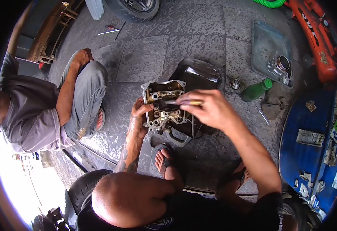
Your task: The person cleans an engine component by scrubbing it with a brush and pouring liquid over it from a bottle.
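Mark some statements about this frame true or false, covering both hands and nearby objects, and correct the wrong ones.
1. The left hand holds a metal engine part. True.
2. The right hand is empty. False: the right hand grips a slim tool with a yellowish handle.
3. The nearby bottle is green. True.
4. The blue-grey tray holds nothing. False: a silvery piece with a round opening lies in the blue-grey tray.
5. The other person's visible hand touches the metal engine part. False: that hand is at their own knee.
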Action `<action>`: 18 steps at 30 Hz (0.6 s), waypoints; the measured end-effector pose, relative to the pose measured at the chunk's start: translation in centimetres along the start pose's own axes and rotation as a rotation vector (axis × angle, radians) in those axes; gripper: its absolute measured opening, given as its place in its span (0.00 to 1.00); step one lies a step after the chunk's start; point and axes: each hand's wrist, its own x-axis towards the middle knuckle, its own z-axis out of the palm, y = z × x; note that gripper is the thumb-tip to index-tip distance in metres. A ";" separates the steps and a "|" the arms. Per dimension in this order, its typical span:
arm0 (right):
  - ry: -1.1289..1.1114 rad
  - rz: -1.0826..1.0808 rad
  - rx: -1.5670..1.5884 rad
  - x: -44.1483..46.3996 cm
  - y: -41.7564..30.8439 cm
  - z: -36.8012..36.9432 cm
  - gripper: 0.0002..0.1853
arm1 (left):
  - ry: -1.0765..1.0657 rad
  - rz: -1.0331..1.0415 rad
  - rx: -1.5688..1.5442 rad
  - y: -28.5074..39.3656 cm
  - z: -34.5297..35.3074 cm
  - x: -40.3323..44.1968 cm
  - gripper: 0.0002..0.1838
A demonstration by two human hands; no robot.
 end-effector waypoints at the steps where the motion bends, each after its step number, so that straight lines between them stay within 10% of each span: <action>1: 0.001 -0.009 0.025 -0.1 0.6 -0.7 0.09 | 0.020 0.002 0.016 0.0 0.1 -0.2 0.29; 18: 0.126 0.040 0.040 -0.5 -1.9 -0.7 0.06 | -0.026 0.375 0.140 -0.7 0.4 0.1 0.40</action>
